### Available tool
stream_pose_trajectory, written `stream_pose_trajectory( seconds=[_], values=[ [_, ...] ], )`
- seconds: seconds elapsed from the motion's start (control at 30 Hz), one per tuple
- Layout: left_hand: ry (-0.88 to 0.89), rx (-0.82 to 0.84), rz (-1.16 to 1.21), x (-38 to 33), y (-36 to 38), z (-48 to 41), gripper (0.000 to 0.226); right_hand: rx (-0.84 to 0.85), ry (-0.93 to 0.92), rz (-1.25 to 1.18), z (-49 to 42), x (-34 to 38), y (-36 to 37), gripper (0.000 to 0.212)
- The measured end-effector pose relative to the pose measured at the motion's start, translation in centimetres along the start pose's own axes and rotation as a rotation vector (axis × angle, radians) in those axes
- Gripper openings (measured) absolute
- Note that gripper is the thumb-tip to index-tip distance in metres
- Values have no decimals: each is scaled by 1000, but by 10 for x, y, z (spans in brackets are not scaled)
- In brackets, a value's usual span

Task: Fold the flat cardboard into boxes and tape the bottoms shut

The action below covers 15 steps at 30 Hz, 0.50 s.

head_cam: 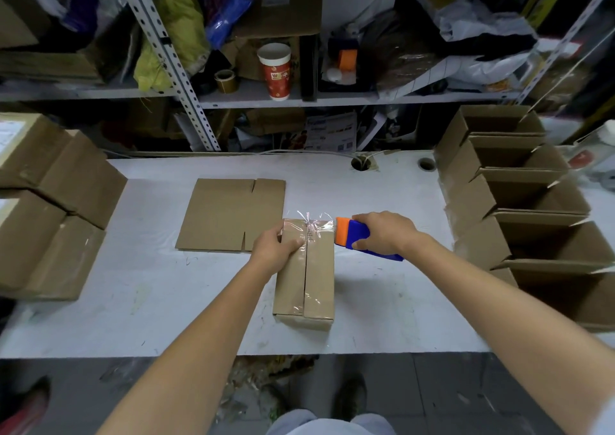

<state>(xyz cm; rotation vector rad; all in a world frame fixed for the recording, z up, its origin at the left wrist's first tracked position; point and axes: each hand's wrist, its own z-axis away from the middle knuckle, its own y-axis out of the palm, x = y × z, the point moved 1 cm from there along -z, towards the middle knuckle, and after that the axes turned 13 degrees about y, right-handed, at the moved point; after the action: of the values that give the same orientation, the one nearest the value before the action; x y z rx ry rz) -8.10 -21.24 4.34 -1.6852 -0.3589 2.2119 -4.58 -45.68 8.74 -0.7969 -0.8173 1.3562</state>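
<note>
Leaves bare table (pixel 139 305) along the near edge between stacked boxes (pixel 56 201) left and open boxes (pixel 532 198) right, gripping the folded box (pixel 307 285) mid-table at its far-left corner with the left hand (pixel 273 248), clasping the tape dispenser (pixel 356 236) at its far-right corner in the right hand (pixel 386 235).

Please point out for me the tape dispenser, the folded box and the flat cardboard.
dispenser (pixel 357 234): head view, on its blue body.
box (pixel 319 285): head view, on its right bottom flap.
flat cardboard (pixel 229 215): head view, on the sheet's middle.
</note>
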Motion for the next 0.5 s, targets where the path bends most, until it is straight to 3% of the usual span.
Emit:
stream_pose_trajectory(
  seconds=[0.33, 0.5],
  values=[
    [-11, -31, -8, -3, 5, 2, 26, -95, 98, 138, -1, 26, 12, 34],
    [-20, -30, -45, -4, 9, 3, 39, 17, 190, -48, -6, 10, 59, 39]
  ],
)
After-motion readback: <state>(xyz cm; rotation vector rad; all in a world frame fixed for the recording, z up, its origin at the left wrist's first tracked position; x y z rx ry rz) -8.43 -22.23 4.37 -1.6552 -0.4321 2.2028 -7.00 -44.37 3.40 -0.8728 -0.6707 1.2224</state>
